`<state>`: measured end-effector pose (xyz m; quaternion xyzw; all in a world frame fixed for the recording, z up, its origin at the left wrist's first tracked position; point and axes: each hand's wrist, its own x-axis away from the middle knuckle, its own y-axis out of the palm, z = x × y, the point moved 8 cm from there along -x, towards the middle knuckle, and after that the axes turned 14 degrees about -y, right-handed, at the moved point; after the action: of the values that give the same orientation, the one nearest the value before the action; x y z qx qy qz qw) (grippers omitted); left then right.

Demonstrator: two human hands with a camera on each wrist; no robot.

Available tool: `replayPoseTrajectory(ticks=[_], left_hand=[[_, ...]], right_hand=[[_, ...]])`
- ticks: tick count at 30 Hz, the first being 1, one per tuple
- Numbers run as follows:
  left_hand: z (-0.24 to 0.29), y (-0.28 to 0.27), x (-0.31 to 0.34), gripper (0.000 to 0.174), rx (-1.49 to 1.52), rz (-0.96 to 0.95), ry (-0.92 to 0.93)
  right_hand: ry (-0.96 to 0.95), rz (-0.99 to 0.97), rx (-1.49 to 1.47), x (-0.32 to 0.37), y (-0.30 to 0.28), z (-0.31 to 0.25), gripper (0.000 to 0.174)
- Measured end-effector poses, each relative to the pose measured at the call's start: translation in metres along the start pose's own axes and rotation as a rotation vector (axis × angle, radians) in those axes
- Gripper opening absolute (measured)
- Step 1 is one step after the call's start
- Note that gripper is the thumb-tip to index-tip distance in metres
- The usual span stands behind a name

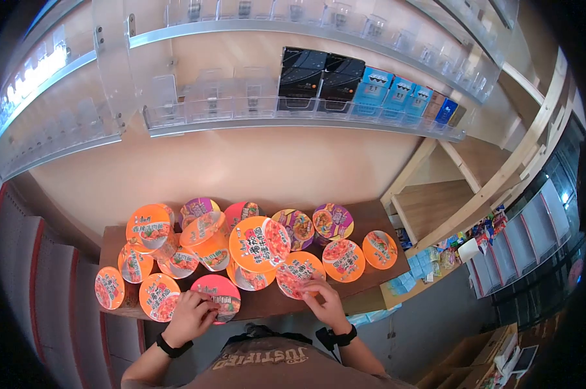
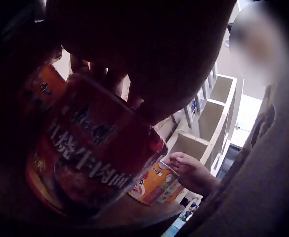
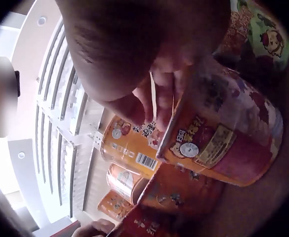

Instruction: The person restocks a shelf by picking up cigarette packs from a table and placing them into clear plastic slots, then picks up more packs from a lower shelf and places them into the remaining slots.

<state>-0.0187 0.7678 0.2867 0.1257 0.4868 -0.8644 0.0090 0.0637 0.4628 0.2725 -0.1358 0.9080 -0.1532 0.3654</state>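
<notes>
In the head view my left hand [image 1: 192, 316] is bent over the lid of a red instant noodle cup [image 1: 220, 290] at the table's front edge. The left wrist view shows this red cup [image 2: 92, 148] standing upright close by, with my fingers [image 2: 92, 69] at its top. My right hand [image 1: 326, 303] has its fingertips on the lid of an orange noodle cup [image 1: 299, 271]. In the right wrist view these fingers [image 3: 166, 94] lie across the lid side of the orange cup [image 3: 218, 143]. Another orange cup [image 1: 259, 243] sits raised behind, between my hands.
More orange cups [image 1: 158, 295] crowd the brown table [image 1: 254, 310], some stacked at the left. Purple cups [image 1: 333, 222] stand at the back. Above runs a clear shelf [image 1: 241, 120] with black boxes [image 1: 301, 78] and blue boxes [image 1: 372, 87]. A wooden frame [image 1: 461, 214] borders the right side.
</notes>
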Motion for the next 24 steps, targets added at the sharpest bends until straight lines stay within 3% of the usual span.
replayPoseTrajectory(ticks=[2,4,11,14,16,17,18,21,23,24], left_hand=[[0.003,0.0,0.0,0.019,-0.02,0.003,0.0],[0.005,0.002,0.0,0.016,-0.069,0.01,-0.006],[0.05,-0.004,0.005,0.014,-0.077,0.155,0.0],[0.073,0.009,0.018,0.015,0.018,0.121,0.084],[0.093,0.024,0.03,0.016,0.105,0.008,0.183],[0.103,0.032,0.037,0.012,0.129,-0.028,0.204],[0.106,0.042,0.045,0.012,0.125,-0.025,0.197],[0.095,0.097,0.071,0.009,0.268,-0.26,0.018],[0.071,0.135,0.097,0.012,0.268,-0.289,-0.099],[0.05,0.159,0.113,0.015,0.269,-0.324,-0.208]], right_hand=[[-0.038,0.016,0.0,0.007,-0.008,-0.008,0.008],[0.131,0.082,-0.064,0.027,-0.018,0.001,0.006],[0.108,0.104,-0.11,0.069,-0.035,-0.003,0.007],[0.167,0.07,-0.151,0.101,-0.034,0.009,0.01],[0.38,0.059,-0.245,0.136,-0.029,0.035,0.016],[0.379,0.053,-0.25,0.154,-0.029,0.045,0.016],[0.489,0.048,-0.271,0.181,-0.026,0.067,0.015],[0.809,0.066,-0.268,0.29,-0.021,0.135,0.021],[0.976,-0.085,-0.185,0.42,-0.018,0.208,0.029],[0.975,-0.093,-0.183,0.527,-0.032,0.255,0.029]])
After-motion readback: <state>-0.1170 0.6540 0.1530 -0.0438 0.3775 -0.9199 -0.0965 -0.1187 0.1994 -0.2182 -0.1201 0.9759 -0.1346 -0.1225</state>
